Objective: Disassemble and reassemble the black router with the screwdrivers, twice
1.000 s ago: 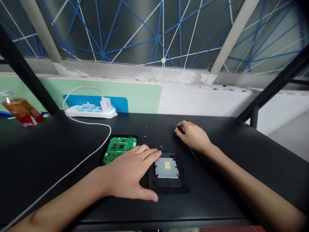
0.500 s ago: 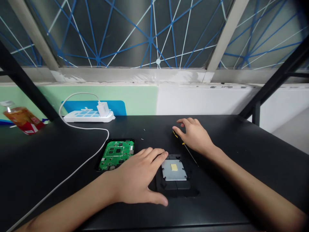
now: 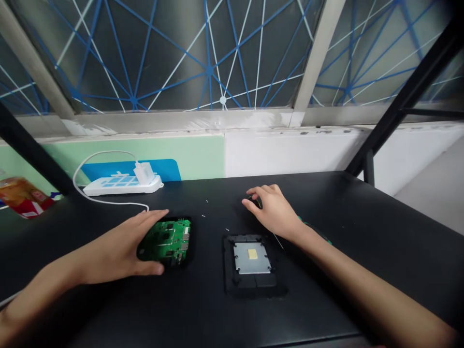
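Note:
My left hand (image 3: pixel 118 246) is open, its thumb and fingers spread around the left side of a green circuit board (image 3: pixel 177 239) that sits in a black casing. Whether it touches the board I cannot tell. To the right lies a black cover (image 3: pixel 266 280) with a silver metal plate (image 3: pixel 242 263) and a pale yellow pad on it. Behind this cover my right hand (image 3: pixel 270 208) has its fingers curled over a screwdriver (image 3: pixel 278 241). The thin shaft points toward me from under the palm, while most of the handle is hidden.
Several small screws (image 3: pixel 203 215) lie between the board and the cover. A dark thing with green edges (image 3: pixel 315 230) is partly hidden behind my right forearm. At the back left are a white power strip (image 3: pixel 123 185) with a plugged-in charger (image 3: pixel 144 173) and a drink bottle (image 3: pixel 25 195).
My left hand has moved left, from beside the black cover to the circuit board. The right hand has closed more around the screwdriver. The whole view has shifted a little.

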A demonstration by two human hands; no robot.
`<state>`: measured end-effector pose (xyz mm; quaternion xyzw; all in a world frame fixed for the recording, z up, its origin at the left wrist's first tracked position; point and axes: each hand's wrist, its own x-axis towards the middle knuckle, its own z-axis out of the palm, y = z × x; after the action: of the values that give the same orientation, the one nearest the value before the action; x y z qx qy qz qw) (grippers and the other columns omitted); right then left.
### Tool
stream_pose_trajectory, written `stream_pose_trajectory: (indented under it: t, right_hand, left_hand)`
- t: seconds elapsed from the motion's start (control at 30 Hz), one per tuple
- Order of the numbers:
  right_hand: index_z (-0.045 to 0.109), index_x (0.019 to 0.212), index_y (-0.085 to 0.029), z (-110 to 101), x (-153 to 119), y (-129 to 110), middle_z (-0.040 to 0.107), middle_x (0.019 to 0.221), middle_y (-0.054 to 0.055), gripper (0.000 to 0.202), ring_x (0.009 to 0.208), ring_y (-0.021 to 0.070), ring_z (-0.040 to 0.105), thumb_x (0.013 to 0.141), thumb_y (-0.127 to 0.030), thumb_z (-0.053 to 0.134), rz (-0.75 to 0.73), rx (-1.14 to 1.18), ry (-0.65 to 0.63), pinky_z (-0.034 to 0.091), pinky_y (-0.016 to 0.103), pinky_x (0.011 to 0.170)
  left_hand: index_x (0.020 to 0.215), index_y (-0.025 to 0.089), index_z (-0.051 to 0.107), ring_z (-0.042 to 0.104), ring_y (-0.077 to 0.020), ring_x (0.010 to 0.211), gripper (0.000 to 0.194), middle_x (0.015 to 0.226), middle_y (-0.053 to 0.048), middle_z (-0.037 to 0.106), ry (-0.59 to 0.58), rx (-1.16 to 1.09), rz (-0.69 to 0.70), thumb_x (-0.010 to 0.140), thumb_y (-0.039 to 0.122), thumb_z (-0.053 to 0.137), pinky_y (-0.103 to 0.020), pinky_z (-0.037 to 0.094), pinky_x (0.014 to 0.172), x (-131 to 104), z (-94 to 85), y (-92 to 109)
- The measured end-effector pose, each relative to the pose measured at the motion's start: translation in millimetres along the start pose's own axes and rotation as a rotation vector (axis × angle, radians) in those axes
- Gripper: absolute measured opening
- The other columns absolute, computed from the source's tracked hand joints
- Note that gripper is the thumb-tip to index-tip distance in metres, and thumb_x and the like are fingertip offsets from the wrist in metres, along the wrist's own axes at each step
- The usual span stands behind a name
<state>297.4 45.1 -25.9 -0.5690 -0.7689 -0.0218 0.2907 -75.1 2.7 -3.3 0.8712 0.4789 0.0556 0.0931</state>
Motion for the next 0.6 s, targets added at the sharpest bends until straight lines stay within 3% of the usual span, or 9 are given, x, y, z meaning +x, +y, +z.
stream_pose_trajectory:
  t: [0.07,0.17,0.23,0.37,0.6]
  right_hand:
    - [0.069,0.107,-0.017,0.9,0.0,0.0,0.069,0.089,0.009,0.034,0.096,0.0297,0.054,0.091,-0.043,0.053,-0.003,0.017,0.008,0.044,0.042,0.087]
    - [0.069,0.105,-0.017,1.5,0.3,0.9,0.07,0.089,0.009,0.034,0.097,0.0305,0.053,0.09,-0.043,0.054,-0.01,0.038,0.016,0.044,0.043,0.089]
    - [0.07,0.105,-0.018,2.0,0.6,1.8,0.07,0.088,0.009,0.032,0.097,0.0309,0.053,0.09,-0.042,0.055,-0.017,0.052,0.019,0.044,0.044,0.089]
    - [0.07,0.104,-0.019,2.7,0.7,2.7,0.07,0.089,0.009,0.032,0.097,0.0313,0.054,0.09,-0.043,0.054,-0.025,0.07,0.025,0.044,0.046,0.087]
    - [0.069,0.106,-0.019,1.7,-0.3,1.6,0.07,0.09,0.009,0.032,0.099,0.0309,0.053,0.09,-0.042,0.055,-0.017,0.074,0.018,0.045,0.044,0.088]
  left_hand:
    - [0.153,0.031,0.024,0.035,-0.0429,0.14,0.098,0.156,-0.01,0.036,-0.008,-0.025,0.001,0.074,0.057,0.074,-0.06,0.037,0.11,-8.5,1.8,-11.9]
    - [0.153,0.031,0.024,0.031,-0.0432,0.142,0.099,0.157,-0.009,0.035,0.005,-0.022,-0.002,0.073,0.056,0.075,-0.06,0.034,0.112,-16.8,3.2,-12.4]
    - [0.154,0.031,0.021,0.028,-0.043,0.143,0.101,0.158,-0.009,0.032,0.022,-0.015,-0.014,0.073,0.056,0.075,-0.06,0.033,0.113,-20.3,2.5,-5.2]
    - [0.156,0.032,0.015,0.025,-0.0448,0.144,0.106,0.16,-0.01,0.027,-0.055,0.017,-0.001,0.073,0.059,0.075,-0.064,0.035,0.111,-26.2,2.2,13.8]
    - [0.156,0.035,0.002,0.022,-0.0444,0.145,0.112,0.161,-0.009,0.024,-0.11,0.059,0.065,0.073,0.065,0.072,-0.065,0.035,0.111,-30.6,13.7,44.4]
